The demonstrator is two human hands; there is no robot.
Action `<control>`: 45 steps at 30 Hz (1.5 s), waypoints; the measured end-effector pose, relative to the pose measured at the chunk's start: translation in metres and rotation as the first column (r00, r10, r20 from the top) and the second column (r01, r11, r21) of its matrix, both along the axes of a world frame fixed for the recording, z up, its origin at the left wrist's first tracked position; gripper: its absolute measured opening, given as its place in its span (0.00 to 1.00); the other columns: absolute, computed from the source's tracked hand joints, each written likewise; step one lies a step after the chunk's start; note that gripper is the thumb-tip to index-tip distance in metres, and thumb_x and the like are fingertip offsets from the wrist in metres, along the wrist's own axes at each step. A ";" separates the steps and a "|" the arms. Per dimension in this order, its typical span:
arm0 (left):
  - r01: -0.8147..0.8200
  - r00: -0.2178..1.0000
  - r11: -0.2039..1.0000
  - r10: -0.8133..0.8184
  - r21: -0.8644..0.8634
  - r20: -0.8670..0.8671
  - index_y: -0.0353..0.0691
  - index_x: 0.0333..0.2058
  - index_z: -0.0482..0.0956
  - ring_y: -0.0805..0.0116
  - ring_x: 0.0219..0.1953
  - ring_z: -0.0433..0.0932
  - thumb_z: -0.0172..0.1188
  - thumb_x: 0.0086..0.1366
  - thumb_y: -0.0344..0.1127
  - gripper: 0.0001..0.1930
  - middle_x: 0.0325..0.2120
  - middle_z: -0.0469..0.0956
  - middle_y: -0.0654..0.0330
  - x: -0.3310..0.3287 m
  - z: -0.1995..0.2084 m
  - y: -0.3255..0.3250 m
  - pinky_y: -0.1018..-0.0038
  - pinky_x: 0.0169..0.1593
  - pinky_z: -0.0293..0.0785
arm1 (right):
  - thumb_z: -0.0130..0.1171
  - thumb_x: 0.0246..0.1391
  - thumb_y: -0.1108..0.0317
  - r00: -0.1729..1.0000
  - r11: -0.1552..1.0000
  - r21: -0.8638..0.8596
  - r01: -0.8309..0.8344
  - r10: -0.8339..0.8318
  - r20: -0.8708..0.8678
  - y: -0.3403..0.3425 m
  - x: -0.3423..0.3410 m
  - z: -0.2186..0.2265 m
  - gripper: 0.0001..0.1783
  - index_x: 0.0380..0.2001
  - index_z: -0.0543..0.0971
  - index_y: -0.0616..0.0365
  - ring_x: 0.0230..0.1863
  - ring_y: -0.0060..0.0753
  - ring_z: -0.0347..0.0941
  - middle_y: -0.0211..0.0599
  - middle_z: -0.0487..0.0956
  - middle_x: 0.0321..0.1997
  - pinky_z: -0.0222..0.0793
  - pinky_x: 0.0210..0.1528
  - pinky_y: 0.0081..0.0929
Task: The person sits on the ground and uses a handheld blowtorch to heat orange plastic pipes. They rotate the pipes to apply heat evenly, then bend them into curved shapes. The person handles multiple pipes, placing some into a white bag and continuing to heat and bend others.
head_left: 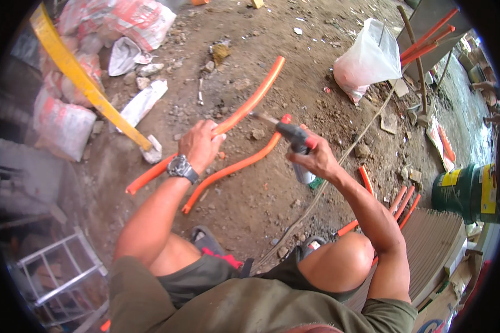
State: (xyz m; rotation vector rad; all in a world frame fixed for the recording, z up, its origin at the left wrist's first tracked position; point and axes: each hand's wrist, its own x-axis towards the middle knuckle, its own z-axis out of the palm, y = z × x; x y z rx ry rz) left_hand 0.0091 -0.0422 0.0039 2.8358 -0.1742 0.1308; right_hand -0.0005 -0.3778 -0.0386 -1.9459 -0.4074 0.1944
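Observation:
My left hand (199, 145), with a watch at the wrist, is closed round a long orange plastic pipe (254, 100). The pipe curves up and away to the right beyond my fist; its other end sticks out at the lower left. My right hand (318, 161) grips a gas blowtorch (292, 133) with a dark head and a pale canister. Its metal nozzle points left toward the held pipe, a short gap from it. I cannot make out a flame. A second orange pipe (240, 165), bent in an S shape, lies on the dirt below.
A yellow bar (80, 77) and sacks (66, 119) lie at the left, above a metal frame (61, 272). A cord (347, 152) crosses the ground. At the right are a plastic bag (366, 61), green buckets (455, 188), more orange pipes (401, 200) and a ridged stack (422, 244).

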 end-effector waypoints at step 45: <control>-0.007 0.994 0.715 -0.072 -0.700 -0.084 0.37 0.55 0.75 0.84 0.27 0.69 0.67 0.71 0.47 0.23 0.29 0.74 0.70 -0.002 0.038 -0.005 0.82 0.29 0.70 | 0.76 0.49 0.50 0.944 0.942 -0.162 0.295 -0.262 0.199 -0.003 0.027 -0.121 0.40 0.60 0.73 0.57 0.58 0.52 0.71 0.46 0.76 0.55 0.69 0.61 0.44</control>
